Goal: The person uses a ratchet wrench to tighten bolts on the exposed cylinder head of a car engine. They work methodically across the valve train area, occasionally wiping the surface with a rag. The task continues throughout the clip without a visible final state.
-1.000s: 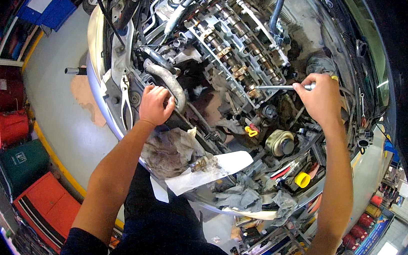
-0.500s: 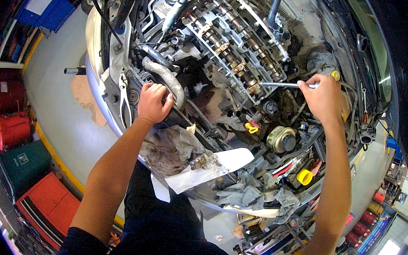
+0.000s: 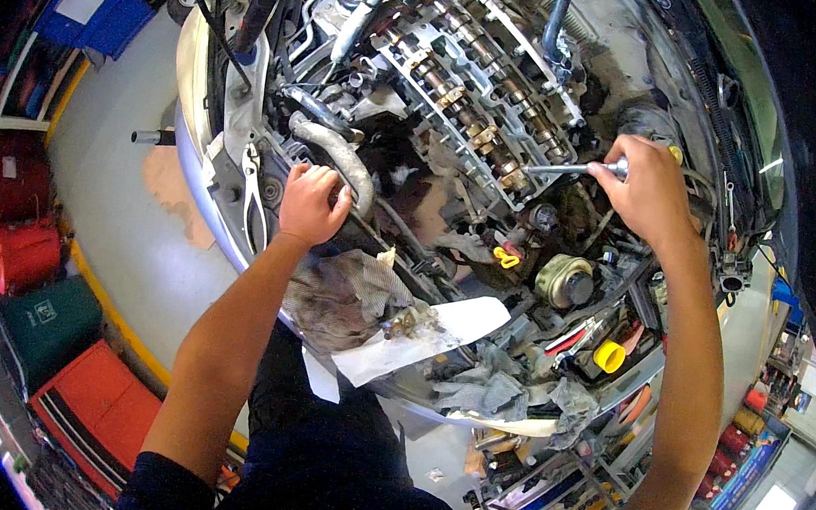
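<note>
My right hand (image 3: 643, 189) is closed around one end of a slim silver hand tool (image 3: 564, 169); its exact kind is unclear. The tool's far tip reaches the right end of the nearer camshaft (image 3: 484, 141) in the uncovered cylinder head (image 3: 424, 98). A second camshaft (image 3: 508, 80) lies parallel behind it. My left hand (image 3: 314, 206) rests with curled fingers at the front edge of the engine bay, beside a thick grey hose (image 3: 346, 162). Whatever lies under those fingers is hidden. Below that hand are a dirty cloth (image 3: 338, 297) and white paper (image 3: 439, 339).
A yellow pull ring (image 3: 505, 257), a round metal canister (image 3: 564, 282) and a yellow cap (image 3: 609, 356) sit at the near right. Grey rags (image 3: 493, 391) lie on the front edge. A prop rod (image 3: 200, 5) slants at the left. Red tool cabinets (image 3: 98, 411) stand beyond the car.
My right hand has shifted slightly up and left relative to the engine, and its forearm has swung outward to the right. My left hand stays where it was on the car's front edge.
</note>
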A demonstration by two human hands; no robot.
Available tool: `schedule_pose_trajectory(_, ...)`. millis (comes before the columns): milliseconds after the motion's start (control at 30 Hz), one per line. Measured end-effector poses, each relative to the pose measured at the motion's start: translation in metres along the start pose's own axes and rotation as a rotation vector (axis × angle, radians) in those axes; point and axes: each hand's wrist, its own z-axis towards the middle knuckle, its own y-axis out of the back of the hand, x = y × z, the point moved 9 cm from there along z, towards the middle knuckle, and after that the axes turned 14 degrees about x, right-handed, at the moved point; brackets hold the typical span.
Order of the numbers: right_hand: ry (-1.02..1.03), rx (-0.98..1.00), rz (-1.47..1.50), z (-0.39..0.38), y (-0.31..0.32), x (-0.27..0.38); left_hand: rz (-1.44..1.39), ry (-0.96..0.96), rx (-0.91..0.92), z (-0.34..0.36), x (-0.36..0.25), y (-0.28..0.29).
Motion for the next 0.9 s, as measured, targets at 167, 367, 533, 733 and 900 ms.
schedule_pose_trajectory(167, -0.346, 0.107, -0.154, 0.003, -0.003, -0.024, -0.030, 0.010, 0.024, -0.001, 0.002, -0.001)
schedule_pose_trajectory(367, 0.067, 0.004, 0.203, -0.007, 0.000, -0.002, -0.023, 0.022, 0.033, -0.001, 0.003, -0.001)
schedule_pose_trajectory(533, -0.054, 0.034, 0.113, -0.002, -0.006, -0.006, -0.021, 0.019, 0.036, -0.001, 0.003, -0.003)
schedule_pose_trajectory(733, -0.104, 0.026, 0.208, -0.002, -0.004, -0.004, -0.005, 0.025, 0.040, -0.001, 0.003, -0.002)
schedule_pose_trajectory(900, 0.030, 0.044, 0.151, -0.001, -0.003, 0.000, 0.023, 0.006, -0.019, -0.002, 0.002, 0.000)
